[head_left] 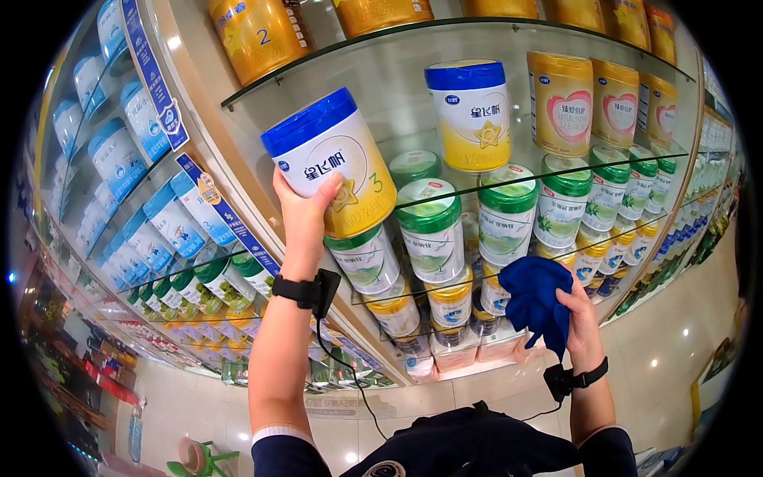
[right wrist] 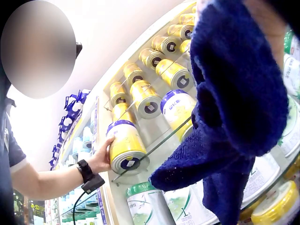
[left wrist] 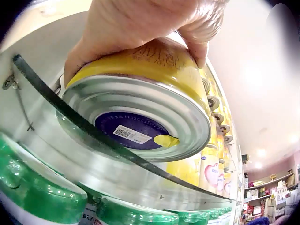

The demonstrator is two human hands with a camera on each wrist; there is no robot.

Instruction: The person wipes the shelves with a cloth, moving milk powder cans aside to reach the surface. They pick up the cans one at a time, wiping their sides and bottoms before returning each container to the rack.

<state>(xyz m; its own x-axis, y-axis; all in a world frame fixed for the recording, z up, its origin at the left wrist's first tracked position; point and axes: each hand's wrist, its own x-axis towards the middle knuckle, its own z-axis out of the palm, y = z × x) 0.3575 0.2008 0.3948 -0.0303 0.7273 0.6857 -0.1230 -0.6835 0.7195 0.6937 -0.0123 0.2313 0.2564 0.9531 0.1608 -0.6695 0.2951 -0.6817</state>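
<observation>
In the head view the left hand [head_left: 306,203] grips a white and yellow can with a blue lid [head_left: 369,171], tilted at the left end of a glass shelf. The left wrist view shows the can's metal bottom [left wrist: 187,126] above the shelf edge, with the left hand [left wrist: 145,23] round its side. A dark blue cloth [head_left: 531,296] hangs from the right hand [head_left: 584,322], pinched between thumb and fingers, in front of the lower shelves. That cloth [right wrist: 239,79] fills much of the right wrist view.
Another blue-lidded can [head_left: 469,119] stands to the right on the same glass shelf [head_left: 556,171], beside gold cans [head_left: 560,103]. Green-lidded cans [head_left: 429,226] line the shelf below. Gold cans [head_left: 258,36] stand above, and a side cabinet holds blue cans [head_left: 119,159].
</observation>
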